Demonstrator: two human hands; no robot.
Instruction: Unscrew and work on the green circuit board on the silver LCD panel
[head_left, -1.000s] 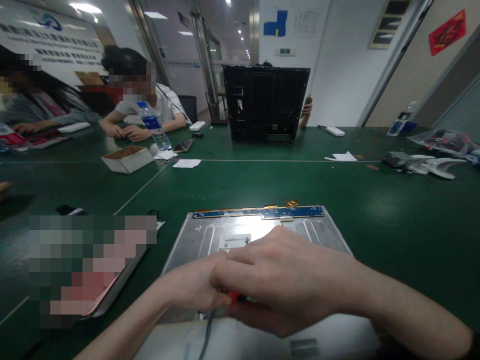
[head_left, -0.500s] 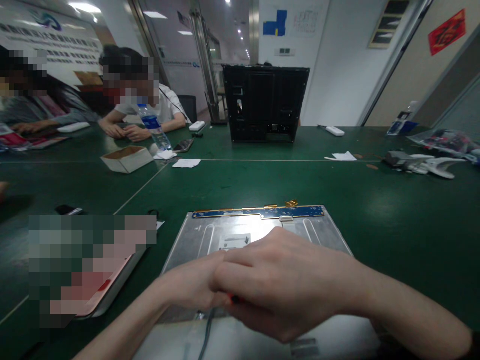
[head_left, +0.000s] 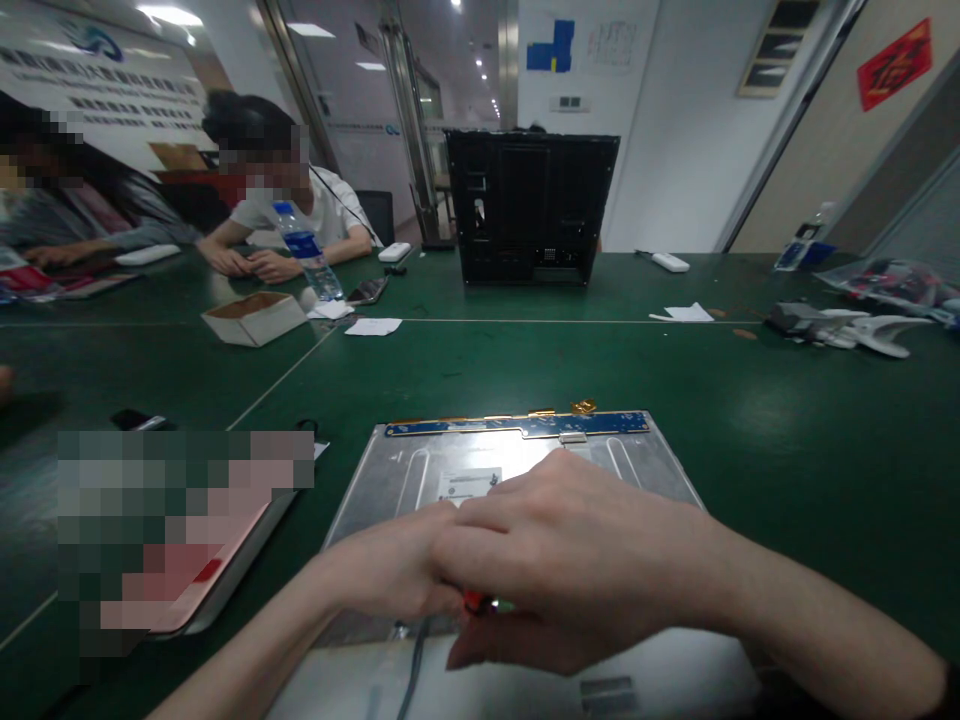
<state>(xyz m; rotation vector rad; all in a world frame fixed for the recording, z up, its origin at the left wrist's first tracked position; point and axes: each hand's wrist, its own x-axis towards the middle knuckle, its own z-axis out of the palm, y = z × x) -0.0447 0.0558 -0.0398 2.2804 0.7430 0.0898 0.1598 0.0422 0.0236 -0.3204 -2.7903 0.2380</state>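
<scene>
White open box [head_left: 279, 326], brown inside, sits beyond the left hand [head_left: 394, 562].

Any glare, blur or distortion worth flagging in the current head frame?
Head view: bright glare on the metal panel; the plastic bag near the right edge looks stretched and soft. Same view: pixel blocks hide much of the flat pink object; the red item between left hand and right hand is mostly covered, too little showing to identify.
</scene>
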